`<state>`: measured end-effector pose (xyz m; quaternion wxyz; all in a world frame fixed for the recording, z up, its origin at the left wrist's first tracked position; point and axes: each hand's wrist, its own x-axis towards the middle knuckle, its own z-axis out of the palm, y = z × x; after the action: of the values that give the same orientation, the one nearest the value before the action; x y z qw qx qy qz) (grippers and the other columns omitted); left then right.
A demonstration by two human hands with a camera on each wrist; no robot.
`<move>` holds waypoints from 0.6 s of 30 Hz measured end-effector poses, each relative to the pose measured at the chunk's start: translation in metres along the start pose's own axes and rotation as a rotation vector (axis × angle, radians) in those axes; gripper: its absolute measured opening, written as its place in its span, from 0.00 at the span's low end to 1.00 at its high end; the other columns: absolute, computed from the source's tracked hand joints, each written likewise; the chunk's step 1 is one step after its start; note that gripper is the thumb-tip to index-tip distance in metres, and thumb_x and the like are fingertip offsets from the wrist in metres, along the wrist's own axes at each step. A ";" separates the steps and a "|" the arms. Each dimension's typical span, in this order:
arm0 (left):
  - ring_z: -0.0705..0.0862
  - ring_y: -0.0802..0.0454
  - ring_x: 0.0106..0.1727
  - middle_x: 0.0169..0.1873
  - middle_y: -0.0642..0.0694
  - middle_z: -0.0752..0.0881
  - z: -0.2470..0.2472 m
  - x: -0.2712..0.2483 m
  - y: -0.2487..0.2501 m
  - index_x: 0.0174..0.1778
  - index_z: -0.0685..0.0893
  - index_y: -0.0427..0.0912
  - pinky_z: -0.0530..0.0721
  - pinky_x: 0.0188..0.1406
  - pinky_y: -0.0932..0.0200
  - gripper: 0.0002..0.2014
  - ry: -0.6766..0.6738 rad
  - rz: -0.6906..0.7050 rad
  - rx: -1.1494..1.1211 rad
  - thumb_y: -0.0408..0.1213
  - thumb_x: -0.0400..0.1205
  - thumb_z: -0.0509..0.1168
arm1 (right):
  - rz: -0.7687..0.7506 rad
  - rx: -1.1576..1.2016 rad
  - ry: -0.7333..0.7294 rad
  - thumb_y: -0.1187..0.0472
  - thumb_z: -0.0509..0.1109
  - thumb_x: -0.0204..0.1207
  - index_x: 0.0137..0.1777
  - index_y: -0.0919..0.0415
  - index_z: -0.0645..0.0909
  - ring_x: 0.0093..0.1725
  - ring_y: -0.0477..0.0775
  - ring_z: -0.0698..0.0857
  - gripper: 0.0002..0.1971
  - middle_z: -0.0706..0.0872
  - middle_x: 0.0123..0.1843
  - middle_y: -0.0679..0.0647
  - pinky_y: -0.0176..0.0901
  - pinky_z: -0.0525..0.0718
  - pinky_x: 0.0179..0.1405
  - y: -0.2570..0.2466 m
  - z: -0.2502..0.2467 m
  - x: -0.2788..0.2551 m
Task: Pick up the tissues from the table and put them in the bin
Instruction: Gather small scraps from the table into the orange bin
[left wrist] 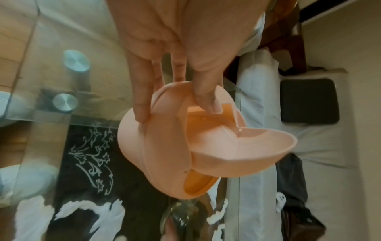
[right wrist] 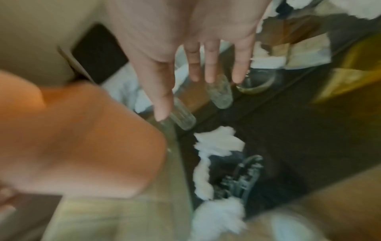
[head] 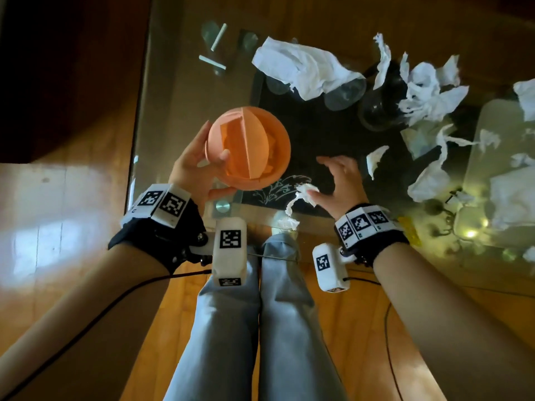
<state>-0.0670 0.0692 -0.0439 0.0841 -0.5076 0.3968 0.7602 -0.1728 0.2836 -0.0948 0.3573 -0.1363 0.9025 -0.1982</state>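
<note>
My left hand (head: 214, 175) grips a round orange bin (head: 254, 157) and holds it tilted above the near left part of the glass table (head: 162, 111). The thumb pushes its swing lid (left wrist: 216, 140) inward, and the left hand (left wrist: 177, 112) has its fingers on the bin (left wrist: 164, 146) wall. My right hand (head: 321, 178) hovers open beside the bin, fingers straight, its thumb by a small crumpled tissue (head: 302, 193). That tissue (right wrist: 218, 143) lies on the glass below the right hand (right wrist: 191, 97). A large tissue (head: 304, 68), a crumpled tissue (head: 428, 91) and several torn scraps (head: 375, 160) lie farther out.
Drinking glasses (head: 344, 96) and a dark round vessel (head: 379, 111) show among the far tissues. Another tissue (head: 285, 222) lies at the table's near edge, above my legs (head: 260, 314). A pale sofa (left wrist: 309, 130) stands beyond the table. Cables trail across the wooden floor.
</note>
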 end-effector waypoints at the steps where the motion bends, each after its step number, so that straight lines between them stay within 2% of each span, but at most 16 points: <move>1: 0.77 0.46 0.61 0.66 0.50 0.74 0.006 0.001 -0.004 0.71 0.72 0.63 0.85 0.49 0.42 0.27 0.001 0.005 0.014 0.36 0.78 0.66 | 0.076 -0.038 -0.074 0.53 0.77 0.65 0.72 0.46 0.64 0.77 0.60 0.61 0.36 0.57 0.78 0.57 0.56 0.71 0.71 0.010 0.010 -0.001; 4: 0.74 0.43 0.67 0.69 0.49 0.71 0.023 0.005 -0.015 0.73 0.69 0.62 0.82 0.57 0.34 0.31 0.024 0.034 0.106 0.34 0.76 0.68 | 0.100 -0.155 -0.217 0.48 0.80 0.59 0.72 0.37 0.59 0.80 0.62 0.50 0.44 0.46 0.81 0.54 0.66 0.66 0.72 0.021 0.043 -0.006; 6: 0.72 0.42 0.70 0.71 0.49 0.68 0.028 0.006 -0.020 0.74 0.67 0.62 0.81 0.59 0.32 0.32 0.016 0.049 0.137 0.35 0.76 0.68 | 0.027 -0.282 -0.226 0.47 0.81 0.56 0.71 0.36 0.61 0.79 0.62 0.48 0.44 0.46 0.81 0.54 0.68 0.62 0.72 0.020 0.064 -0.008; 9: 0.72 0.41 0.71 0.73 0.50 0.67 0.026 0.008 -0.022 0.74 0.67 0.63 0.82 0.59 0.32 0.33 0.014 0.051 0.165 0.37 0.75 0.69 | -0.091 -0.364 -0.146 0.52 0.82 0.56 0.65 0.44 0.71 0.74 0.65 0.60 0.36 0.60 0.77 0.57 0.64 0.67 0.67 0.017 0.088 -0.011; 12: 0.72 0.40 0.71 0.74 0.49 0.67 0.026 0.009 -0.020 0.74 0.68 0.64 0.82 0.59 0.31 0.33 0.021 0.039 0.169 0.40 0.74 0.70 | -0.148 -0.203 -0.075 0.66 0.75 0.64 0.53 0.58 0.79 0.61 0.64 0.72 0.17 0.74 0.64 0.60 0.55 0.76 0.59 0.022 0.096 -0.008; 14: 0.72 0.40 0.71 0.74 0.49 0.67 0.028 0.008 -0.022 0.74 0.67 0.65 0.82 0.59 0.32 0.32 0.024 0.049 0.187 0.41 0.75 0.69 | -0.148 -0.160 -0.123 0.71 0.70 0.70 0.49 0.63 0.81 0.59 0.61 0.76 0.09 0.77 0.59 0.60 0.47 0.77 0.54 0.029 0.092 -0.003; 16: 0.71 0.40 0.72 0.74 0.49 0.67 0.033 0.006 -0.024 0.74 0.67 0.65 0.82 0.60 0.32 0.32 0.032 0.056 0.194 0.40 0.75 0.69 | -0.132 -0.124 -0.147 0.72 0.67 0.71 0.48 0.65 0.82 0.57 0.60 0.79 0.07 0.79 0.57 0.60 0.42 0.75 0.50 0.034 0.080 0.000; 18: 0.71 0.39 0.73 0.75 0.49 0.66 0.042 0.005 -0.028 0.74 0.66 0.64 0.80 0.61 0.31 0.32 0.027 0.058 0.200 0.38 0.76 0.68 | -0.127 -0.089 -0.100 0.70 0.67 0.73 0.48 0.65 0.82 0.55 0.58 0.80 0.06 0.80 0.56 0.59 0.38 0.73 0.47 0.036 0.059 -0.001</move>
<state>-0.0842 0.1158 -0.0552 0.1068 -0.4952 0.4864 0.7119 -0.1350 0.3001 -0.1498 0.3821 -0.2189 0.8810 -0.1730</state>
